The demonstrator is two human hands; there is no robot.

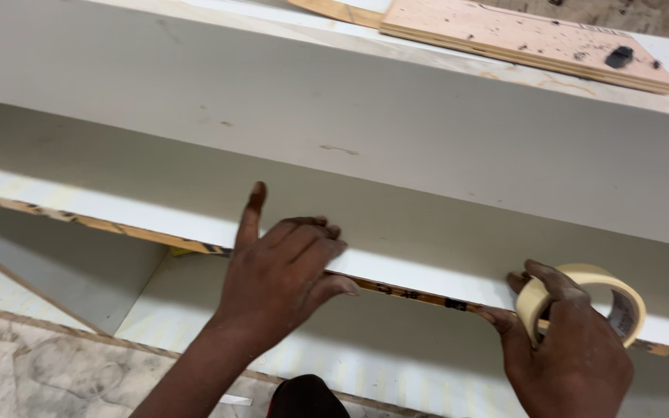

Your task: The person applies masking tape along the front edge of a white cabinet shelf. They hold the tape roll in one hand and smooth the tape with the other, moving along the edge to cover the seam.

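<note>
The left hand (284, 267) was laid flat on the near edge of a white laminated panel (396, 232), fingers held together and pointing right, the thumb raised and stretched away from them toward the far side. The right hand (563, 340) was closed around a roll of cream masking tape (582, 302), which was gripped with the fingers hooked over its top and the thumb pressed against the raw edge of the panel (427, 296) at the lower right. That edge, brown and mottled, was seen running from the far left down to the right between the two hands. A taller white board (334, 101) was stood behind the panel, and on its top, at the far right, a plywood offcut (520, 39) was lain with a small dark object (619, 56) on it.
</note>
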